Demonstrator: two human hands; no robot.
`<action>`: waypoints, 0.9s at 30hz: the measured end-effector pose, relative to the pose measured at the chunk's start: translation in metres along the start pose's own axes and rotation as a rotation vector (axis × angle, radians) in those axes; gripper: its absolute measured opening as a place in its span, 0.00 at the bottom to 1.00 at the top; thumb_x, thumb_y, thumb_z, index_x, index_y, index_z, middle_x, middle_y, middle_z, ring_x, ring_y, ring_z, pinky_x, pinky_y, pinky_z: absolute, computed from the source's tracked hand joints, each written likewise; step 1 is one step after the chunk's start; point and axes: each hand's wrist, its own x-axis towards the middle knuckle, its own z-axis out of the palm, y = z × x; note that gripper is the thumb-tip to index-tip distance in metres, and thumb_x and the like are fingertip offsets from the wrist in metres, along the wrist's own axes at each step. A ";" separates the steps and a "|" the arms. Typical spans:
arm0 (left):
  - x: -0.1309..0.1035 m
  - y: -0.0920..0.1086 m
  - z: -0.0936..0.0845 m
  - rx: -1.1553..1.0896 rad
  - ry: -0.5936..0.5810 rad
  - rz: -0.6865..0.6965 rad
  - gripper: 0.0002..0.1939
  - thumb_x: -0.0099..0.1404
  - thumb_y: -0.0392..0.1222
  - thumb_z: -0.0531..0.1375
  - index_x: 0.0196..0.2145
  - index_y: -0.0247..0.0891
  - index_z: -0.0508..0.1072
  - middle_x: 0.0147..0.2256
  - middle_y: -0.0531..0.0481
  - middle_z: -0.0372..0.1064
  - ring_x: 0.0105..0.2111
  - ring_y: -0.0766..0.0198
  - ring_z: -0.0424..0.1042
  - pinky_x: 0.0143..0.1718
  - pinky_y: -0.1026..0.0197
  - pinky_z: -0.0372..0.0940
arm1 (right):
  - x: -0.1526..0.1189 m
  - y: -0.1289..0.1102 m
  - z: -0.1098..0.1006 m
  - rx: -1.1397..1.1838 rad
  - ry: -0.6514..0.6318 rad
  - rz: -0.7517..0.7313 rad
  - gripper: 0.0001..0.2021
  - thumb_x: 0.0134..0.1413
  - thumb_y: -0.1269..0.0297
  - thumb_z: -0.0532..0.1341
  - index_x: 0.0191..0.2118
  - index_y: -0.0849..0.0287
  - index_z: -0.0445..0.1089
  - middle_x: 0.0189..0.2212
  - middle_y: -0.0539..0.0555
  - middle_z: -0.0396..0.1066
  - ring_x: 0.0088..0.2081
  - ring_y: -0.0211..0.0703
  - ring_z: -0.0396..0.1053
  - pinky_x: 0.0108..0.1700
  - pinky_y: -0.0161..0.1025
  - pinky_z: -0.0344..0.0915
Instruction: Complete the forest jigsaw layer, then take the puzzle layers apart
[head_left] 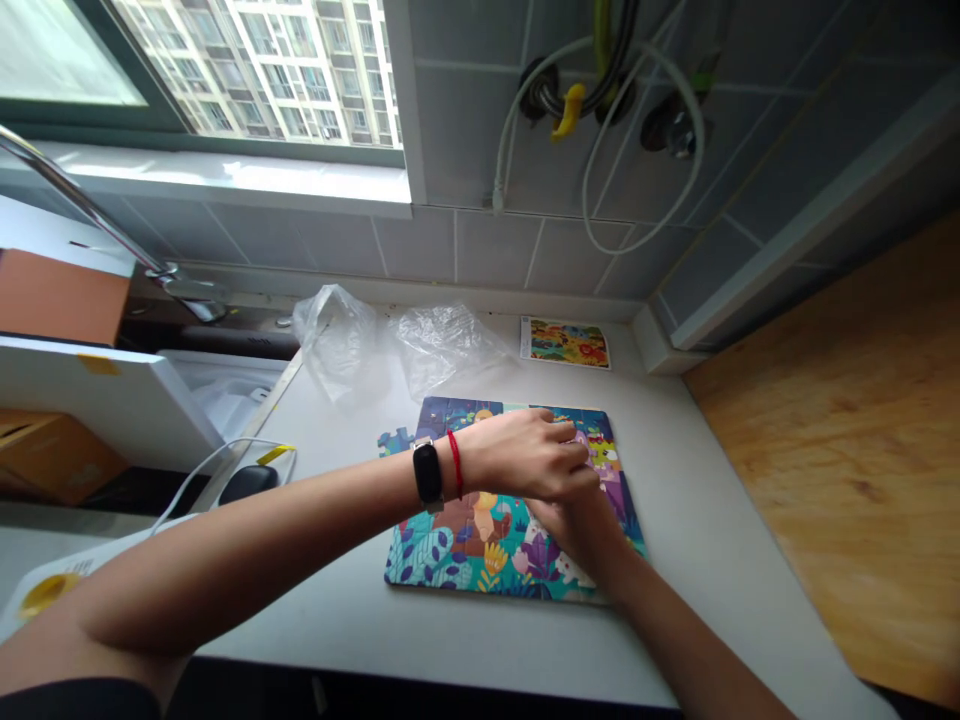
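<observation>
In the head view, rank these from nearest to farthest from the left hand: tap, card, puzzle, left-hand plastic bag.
1. Puzzle: directly below the left hand.
2. Card: beyond the puzzle, by the wall.
3. Left-hand plastic bag: beyond the puzzle, to the left.
4. Tap: far left, past that bag.

The left hand (544, 455) crosses over the right hand (559, 508) above the jigsaw puzzle (442, 565) on the pale surface (697, 500); their grip is hidden. From the jigsaw puzzle, clear plastic (442, 345) lies toward eleven o'clock, the picture card (566, 343) toward one.
</observation>
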 end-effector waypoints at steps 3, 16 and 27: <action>-0.012 -0.007 0.002 -0.005 -0.046 0.027 0.10 0.77 0.33 0.58 0.35 0.38 0.73 0.29 0.51 0.72 0.30 0.63 0.71 0.27 0.57 0.58 | 0.001 -0.005 -0.007 -0.045 -0.011 -0.079 0.08 0.62 0.70 0.64 0.44 0.58 0.80 0.43 0.64 0.77 0.47 0.61 0.75 0.49 0.56 0.77; -0.080 0.005 0.028 0.083 -0.450 -0.500 0.14 0.79 0.42 0.54 0.35 0.37 0.74 0.30 0.49 0.72 0.29 0.63 0.70 0.29 0.61 0.61 | -0.001 0.009 -0.019 0.063 -0.090 -0.247 0.13 0.67 0.64 0.63 0.51 0.49 0.83 0.70 0.59 0.65 0.74 0.68 0.54 0.68 0.71 0.59; -0.066 0.022 0.015 0.035 -0.548 -0.660 0.08 0.74 0.46 0.62 0.40 0.40 0.75 0.36 0.49 0.73 0.35 0.59 0.70 0.38 0.60 0.66 | 0.008 -0.071 -0.023 0.176 -0.110 -0.491 0.39 0.59 0.57 0.72 0.73 0.49 0.62 0.75 0.65 0.53 0.74 0.69 0.52 0.71 0.70 0.55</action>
